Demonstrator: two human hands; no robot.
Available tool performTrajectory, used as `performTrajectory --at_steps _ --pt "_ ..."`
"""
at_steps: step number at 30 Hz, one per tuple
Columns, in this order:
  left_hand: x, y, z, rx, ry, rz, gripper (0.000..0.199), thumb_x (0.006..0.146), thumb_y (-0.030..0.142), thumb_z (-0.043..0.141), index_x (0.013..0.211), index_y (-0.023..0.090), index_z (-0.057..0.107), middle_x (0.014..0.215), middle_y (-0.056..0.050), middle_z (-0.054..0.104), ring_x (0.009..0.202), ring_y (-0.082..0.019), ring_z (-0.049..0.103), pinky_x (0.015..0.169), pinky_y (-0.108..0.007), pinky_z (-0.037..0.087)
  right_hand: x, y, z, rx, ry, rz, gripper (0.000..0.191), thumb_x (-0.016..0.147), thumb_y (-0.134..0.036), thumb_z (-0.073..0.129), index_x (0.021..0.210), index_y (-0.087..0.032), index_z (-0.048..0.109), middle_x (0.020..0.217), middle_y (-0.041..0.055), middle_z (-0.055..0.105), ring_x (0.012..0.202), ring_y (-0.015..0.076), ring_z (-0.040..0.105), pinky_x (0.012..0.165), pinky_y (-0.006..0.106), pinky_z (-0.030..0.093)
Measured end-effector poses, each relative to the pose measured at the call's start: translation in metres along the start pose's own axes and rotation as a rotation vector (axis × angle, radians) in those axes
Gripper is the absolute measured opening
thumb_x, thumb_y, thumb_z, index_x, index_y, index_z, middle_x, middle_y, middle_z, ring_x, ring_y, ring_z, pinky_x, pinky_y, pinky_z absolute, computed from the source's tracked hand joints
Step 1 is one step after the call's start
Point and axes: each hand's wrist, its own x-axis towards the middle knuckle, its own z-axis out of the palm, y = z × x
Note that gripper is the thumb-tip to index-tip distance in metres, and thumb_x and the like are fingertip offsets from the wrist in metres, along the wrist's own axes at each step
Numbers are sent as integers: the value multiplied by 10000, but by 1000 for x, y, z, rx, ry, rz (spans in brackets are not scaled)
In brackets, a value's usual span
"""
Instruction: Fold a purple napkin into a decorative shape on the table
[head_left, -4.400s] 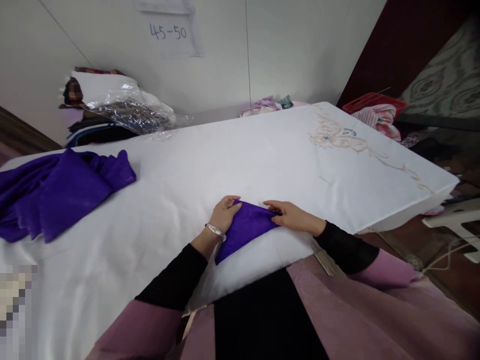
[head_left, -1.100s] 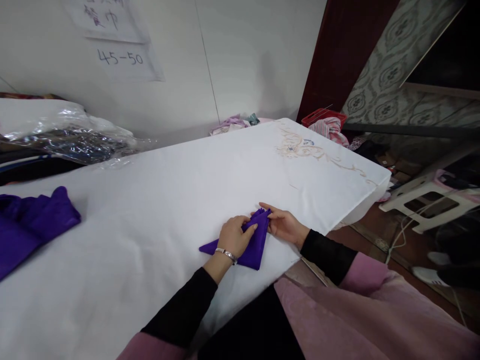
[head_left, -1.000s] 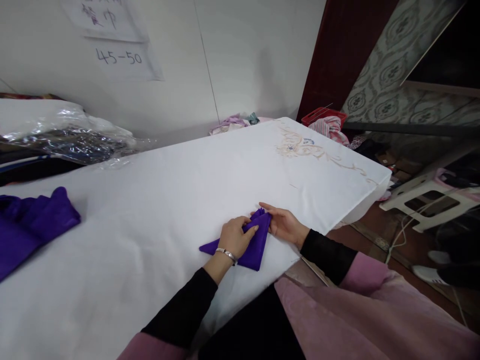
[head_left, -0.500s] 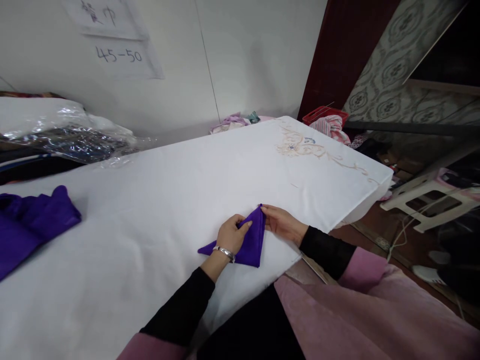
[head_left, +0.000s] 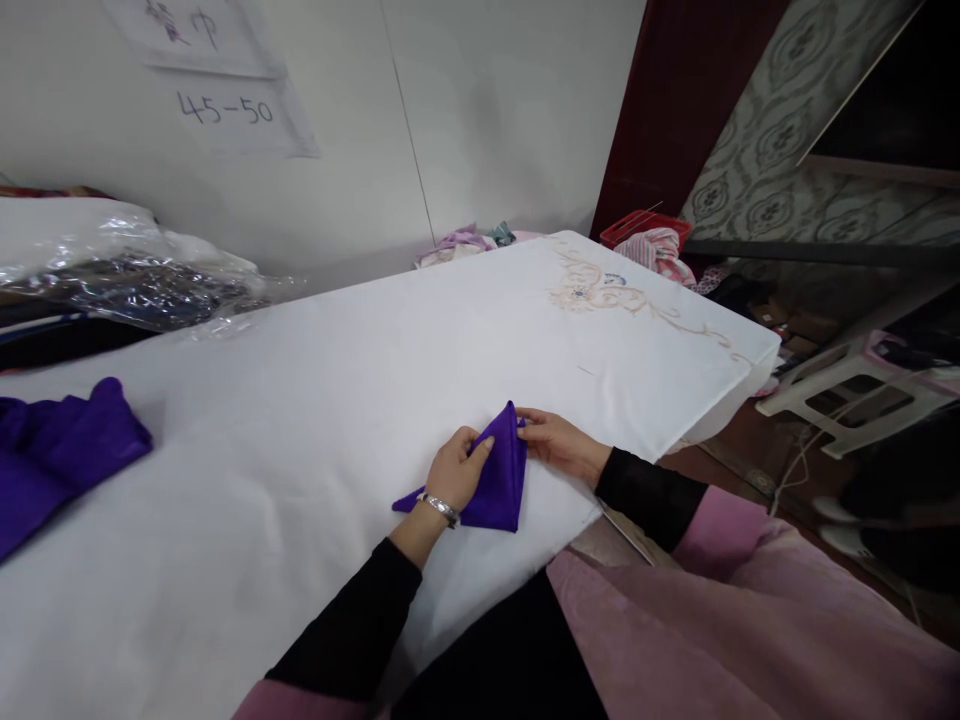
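Note:
A purple cloth, folded into a pointed shape, lies near the front edge of the white-covered table. My left hand, with a silver bracelet at the wrist, grips the cloth's left side, thumb on top and fingers behind. At the right edge, just below the upper tip, my right hand pinches a fold between thumb and fingers. The cloth's lower left point sticks out beyond my left wrist. Another purple cloth lies crumpled at the far left.
Plastic-wrapped items stand at the back left. Behind the table's far edge are fabric scraps and a red basket. A white stool stands on the floor at the right. Handwritten paper hangs on the wall.
My right hand has slid slightly down from the cloth's upper tip, and a narrow fold now shows along the right edge. The whole view has shifted a little.

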Motion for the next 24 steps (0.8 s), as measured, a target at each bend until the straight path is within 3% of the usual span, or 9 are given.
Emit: performTrajectory --at_steps 5,9,13,20,24 --pt "0 2 -3 -83 7 -3 279 778 478 509 721 206 521 598 55 519 588 -133 482 589 -262 378 3 -2 7 -141 36 -22 431 593 -75 658 1008 -176 601 792 -7 638 665 115 560 659 266 444" --pt "1 6 -4 -123 -17 20 254 762 451 527 722 201 538 702 29 598 683 -156 530 668 -284 405 1 -2 4 -105 -2 -57 566 517 -8 554 1051 -193 591 730 -48 600 636 96 503 620 226 384" --pt "3 4 -3 -161 -54 50 243 758 435 545 708 198 528 673 32 562 677 -152 505 663 -284 397 -1 -2 0 -70 -24 -43 663 470 8 474 1088 -212 572 688 -61 567 623 100 473 590 219 347" --pt "2 1 -2 -269 -95 29 271 745 456 571 696 195 516 635 45 520 628 -130 466 624 -263 377 1 -2 -1 -164 45 -27 862 488 16 437 1324 -191 401 637 -76 499 551 89 429 542 218 337" --pt "1 1 -4 -302 -117 15 286 735 468 585 695 193 517 630 48 509 619 -123 454 611 -253 366 -3 -9 -1 -301 71 -12 915 538 13 449 1416 -178 278 694 -51 533 583 104 490 573 245 410"
